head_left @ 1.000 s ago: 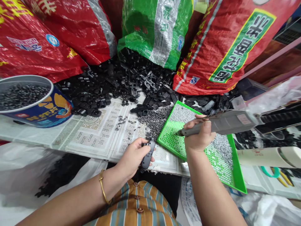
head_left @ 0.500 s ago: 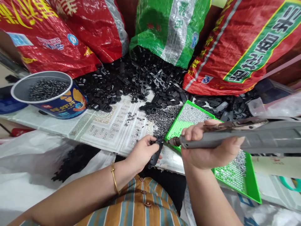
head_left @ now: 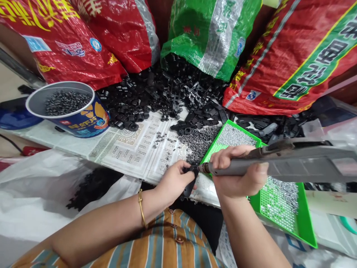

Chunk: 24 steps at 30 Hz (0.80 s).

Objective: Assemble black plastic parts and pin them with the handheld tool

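Observation:
My left hand is closed around a black plastic part at the table's front edge, thumb on top. In my right hand lies a grey electric screwdriver, held level with my fingers wrapped round its barrel. Its tip points left and meets the upper end of the black part; whether a screw sits between them is too small to tell. Behind the tip stands a green perforated tray with small silver screws, partly covered by my right hand and the tool.
A blue tub of small dark pieces stands at the left. Black plastic parts are heaped at the back before red sacks and a green sack. Tiny dark pieces lie beside the tray. A white sheet hangs at the left front.
My right hand has brought the screwdriver left, and its tip now meets the black part instead of standing just off it. The whole view has shifted slightly.

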{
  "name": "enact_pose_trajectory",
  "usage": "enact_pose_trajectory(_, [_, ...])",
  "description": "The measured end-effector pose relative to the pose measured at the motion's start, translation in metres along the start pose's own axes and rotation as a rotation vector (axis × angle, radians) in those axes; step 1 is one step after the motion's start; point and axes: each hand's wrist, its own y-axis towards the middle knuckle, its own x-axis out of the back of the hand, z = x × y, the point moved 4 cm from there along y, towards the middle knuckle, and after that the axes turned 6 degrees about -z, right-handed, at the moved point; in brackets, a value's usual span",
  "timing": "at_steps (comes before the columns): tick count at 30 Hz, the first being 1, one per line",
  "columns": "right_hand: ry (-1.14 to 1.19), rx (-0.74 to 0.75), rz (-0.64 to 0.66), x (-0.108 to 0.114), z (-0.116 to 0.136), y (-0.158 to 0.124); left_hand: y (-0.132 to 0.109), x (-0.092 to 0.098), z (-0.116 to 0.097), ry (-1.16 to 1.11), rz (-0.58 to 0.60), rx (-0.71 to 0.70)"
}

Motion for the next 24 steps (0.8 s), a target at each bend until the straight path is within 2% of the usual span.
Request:
enact_pose_trajectory(4, [0.021, 0.006, 0.078, -0.004, 0.002, -0.004, 0.000, 0.000, 0.001, 0.013, 0.009, -0.022])
enact_pose_trajectory(12, [-0.001, 0.009, 0.132, -0.009, -0.001, -0.013, 0.003, -0.001, 0.003, -0.015, 0.020, -0.023])
enact_pose_trajectory(17, [-0.014, -0.001, 0.061, -0.006, 0.001, -0.011, 0.002, -0.001, 0.002, 0.042, 0.038, -0.013])
enact_pose_trajectory(24, [-0.180, 0.097, -0.115, 0.006, 0.043, -0.008, 0.001, 0.001, -0.019, 0.047, 0.076, -0.047])
